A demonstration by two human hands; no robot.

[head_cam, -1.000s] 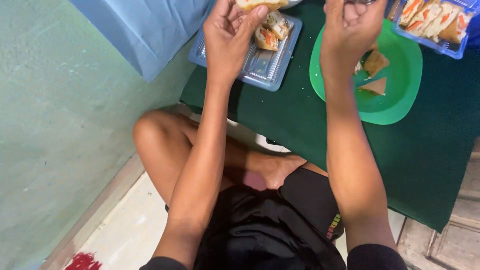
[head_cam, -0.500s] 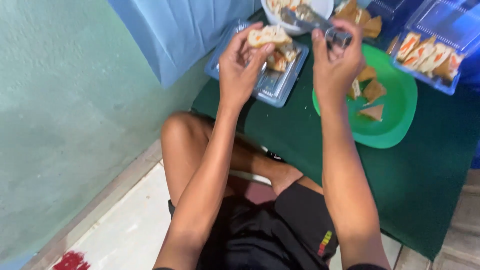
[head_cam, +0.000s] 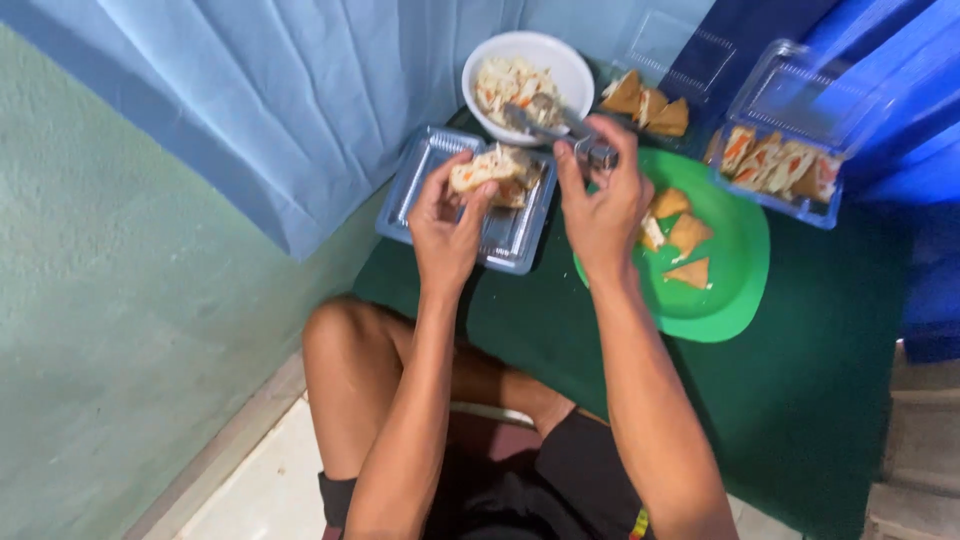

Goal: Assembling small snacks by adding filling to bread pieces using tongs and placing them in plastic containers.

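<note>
My left hand [head_cam: 447, 222] holds a filled piece of tofu [head_cam: 484, 166] above a clear plastic tray [head_cam: 410, 200] that has another filled piece lying in it. My right hand [head_cam: 600, 195] grips a metal spoon [head_cam: 545, 120] whose tip reaches into a white bowl [head_cam: 570, 62] of shredded vegetable filling. Just right of that hand a green plate [head_cam: 730, 290] carries a few fried tofu triangles [head_cam: 690, 235].
An open clear box [head_cam: 790, 170] with filled pieces sits at the far right, and more fried pieces [head_cam: 650, 100] lie behind the plate. All rest on a dark green cloth [head_cam: 800, 400]. A blue curtain [head_cam: 270, 110] hangs at left; my bent knee [head_cam: 340, 340] is below.
The view has tilted up, bringing the bowl and the boxes fully into sight. My left hand has lifted a filled piece off the tray, and my right hand has brought the spoon to the bowl.
</note>
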